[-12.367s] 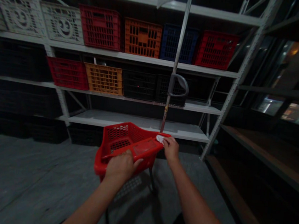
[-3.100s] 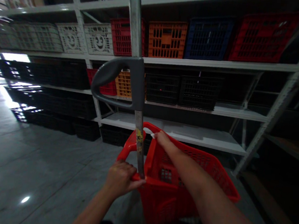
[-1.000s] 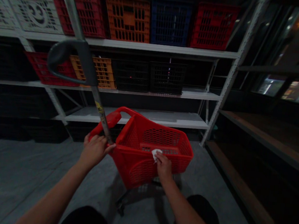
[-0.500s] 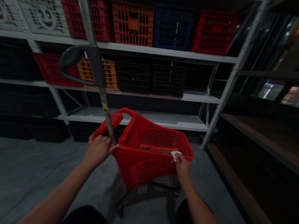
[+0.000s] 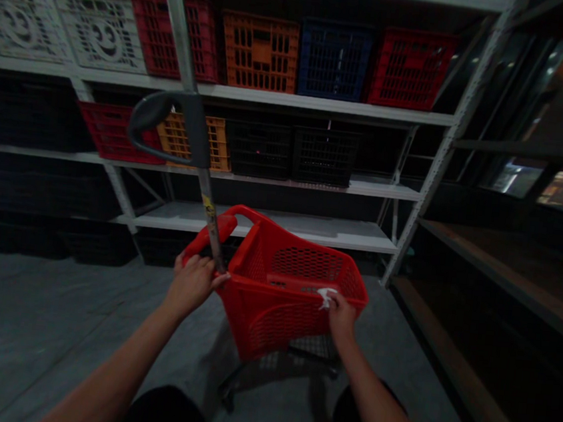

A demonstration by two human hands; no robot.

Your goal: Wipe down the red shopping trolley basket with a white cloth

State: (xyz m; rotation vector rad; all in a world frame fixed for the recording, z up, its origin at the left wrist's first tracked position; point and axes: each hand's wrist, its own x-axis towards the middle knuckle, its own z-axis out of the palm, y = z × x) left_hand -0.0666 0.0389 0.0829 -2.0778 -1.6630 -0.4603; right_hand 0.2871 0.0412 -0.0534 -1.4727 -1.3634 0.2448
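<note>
A red plastic shopping cart [image 5: 271,310] with honeycomb-patterned sides stands before me. My left hand [image 5: 193,284] is closed on the cart's handle end, at the near rear corner. Right beside those fingers a metal pole [image 5: 211,220] rises, carrying a dark grey loop-shaped grip [image 5: 200,128]. A small white cloth or tissue [image 5: 325,297] is pinched in my right hand [image 5: 341,317], pressed against the near top rim toward the front end. Part of the cloth hangs over the rim.
White metal shelving [image 5: 333,104] behind the cart holds crates: white, red, an orange crate [image 5: 261,51], a blue crate [image 5: 334,59] and black ones. Dark shelves [image 5: 498,251] line the right side. Grey concrete floor [image 5: 100,313] lies below, with the cart's wheels on it.
My right hand and the cloth have slid slightly left along the rim. My left hand keeps its hold on the handle. The view has shifted a little.
</note>
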